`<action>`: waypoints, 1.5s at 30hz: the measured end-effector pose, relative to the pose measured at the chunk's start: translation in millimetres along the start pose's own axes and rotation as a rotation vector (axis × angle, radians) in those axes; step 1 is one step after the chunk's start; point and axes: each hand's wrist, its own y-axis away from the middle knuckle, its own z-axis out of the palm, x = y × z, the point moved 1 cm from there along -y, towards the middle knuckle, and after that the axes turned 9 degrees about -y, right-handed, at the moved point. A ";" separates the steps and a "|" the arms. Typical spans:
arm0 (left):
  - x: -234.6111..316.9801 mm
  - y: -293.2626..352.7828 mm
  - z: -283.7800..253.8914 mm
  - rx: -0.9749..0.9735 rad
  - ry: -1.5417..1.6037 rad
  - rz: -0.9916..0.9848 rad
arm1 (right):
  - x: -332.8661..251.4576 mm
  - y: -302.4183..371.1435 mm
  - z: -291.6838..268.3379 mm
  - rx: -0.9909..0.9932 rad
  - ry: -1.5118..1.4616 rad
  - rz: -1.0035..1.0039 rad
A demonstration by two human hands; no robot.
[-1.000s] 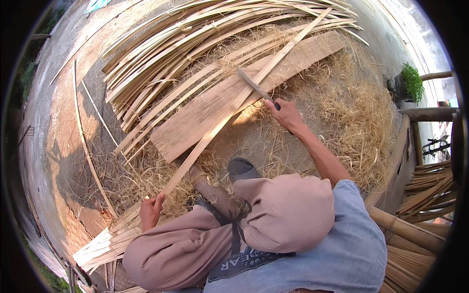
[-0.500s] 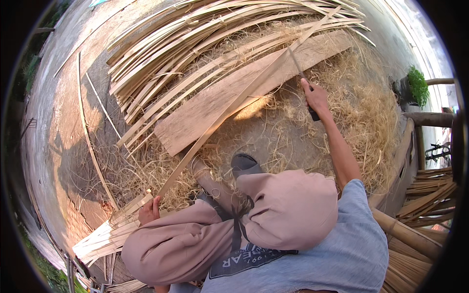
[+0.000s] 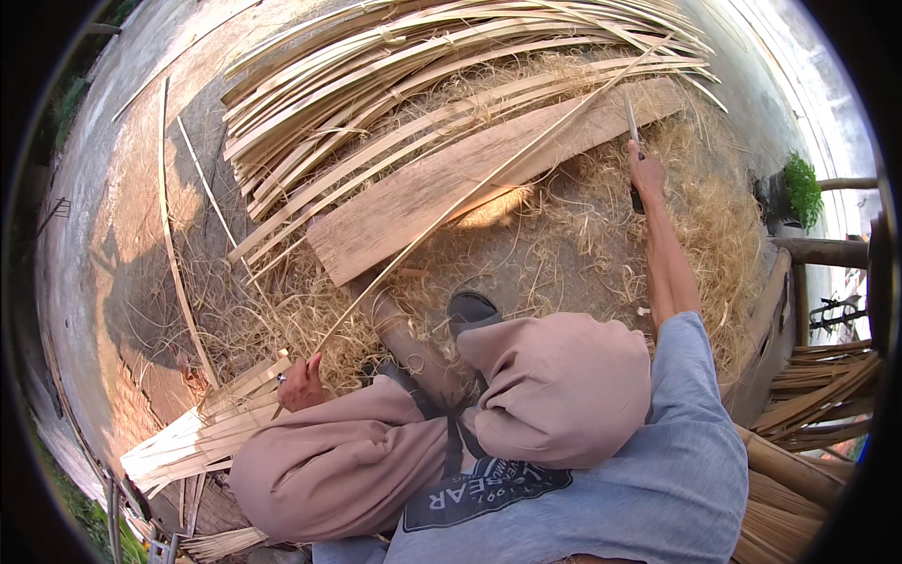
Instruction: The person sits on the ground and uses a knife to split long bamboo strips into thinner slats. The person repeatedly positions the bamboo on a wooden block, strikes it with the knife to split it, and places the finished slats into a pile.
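My left hand (image 3: 301, 383), low on the left beside my knee, is closed round the near end of a long, thin bamboo strip (image 3: 458, 207). The strip runs up and to the right across a wide wooden plank (image 3: 376, 226), its narrow edge showing. My right hand (image 3: 646, 177) grips the dark handle of a knife (image 3: 630, 115) at arm's length. The blade points away from me, near the plank's far right end and apart from the strip.
Many split bamboo strips (image 3: 310, 122) lie in a pile beyond the plank. Curly shavings (image 3: 709, 249) cover the ground. More pale strips (image 3: 188, 442) lie beside my left knee. At right are a green plant (image 3: 803, 188) and a bamboo pole (image 3: 789, 465).
The knife and my right hand have moved right, away from the strip. The strip has turned from its broad face to its narrow edge. My left hand has shifted slightly up and right.
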 end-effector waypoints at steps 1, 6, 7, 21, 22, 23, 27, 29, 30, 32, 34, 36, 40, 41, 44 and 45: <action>-1.3 -3.1 -7.1 -0.051 0.008 -0.012 | -8.3 2.9 0.4 -0.055 -0.076 0.031; 37.4 -70.4 -49.5 -0.495 0.193 -0.055 | -112.1 184.2 76.9 -0.558 -0.249 -0.233; 51.4 -78.1 -52.3 -0.527 0.178 -0.044 | -129.1 234.3 91.5 -0.620 -0.256 -0.389; 74.0 -95.1 -21.8 -0.600 0.279 -0.022 | -95.6 159.8 66.5 -0.405 -0.182 -0.290; 73.5 -92.6 -21.8 -0.616 0.277 -0.047 | -93.4 179.4 67.0 -0.461 -0.187 -0.327; 74.4 -93.6 -24.5 -0.596 0.293 -0.048 | -94.8 191.7 69.3 -0.498 -0.203 -0.368; 69.0 -85.2 -28.3 -0.596 0.284 -0.034 | -72.3 172.5 72.8 -0.429 -0.218 -0.174; 70.9 -91.6 -25.8 -0.599 0.307 -0.016 | -18.9 69.3 27.9 -0.092 -0.240 0.147; 76.1 -96.2 -19.0 -0.607 0.349 -0.004 | 12.1 36.3 1.4 -0.015 -0.211 0.198; 84.2 -99.9 -15.4 -0.620 0.394 0.017 | 9.8 24.7 -12.4 0.017 -0.242 0.211; 103.4 -108.5 -23.6 -0.634 0.396 0.046 | -25.8 62.0 6.8 -0.133 -0.297 0.147; 139.8 -130.1 -51.0 -0.662 0.538 0.093 | -45.3 111.4 23.5 -0.188 -0.247 0.025; 151.3 -169.2 -75.2 -0.541 0.596 0.371 | -97.6 235.5 62.8 -0.461 -0.053 -0.262; 158.3 -188.0 -100.4 -0.567 0.552 0.414 | -101.8 263.8 66.4 -0.574 -0.088 -0.372; 193.8 -243.1 -169.4 -0.636 0.362 0.449 | -135.7 329.2 62.5 -0.949 -0.265 -0.491; 213.2 -254.5 -173.0 -0.595 0.358 0.519 | -137.8 341.7 66.9 -0.950 -0.365 -0.610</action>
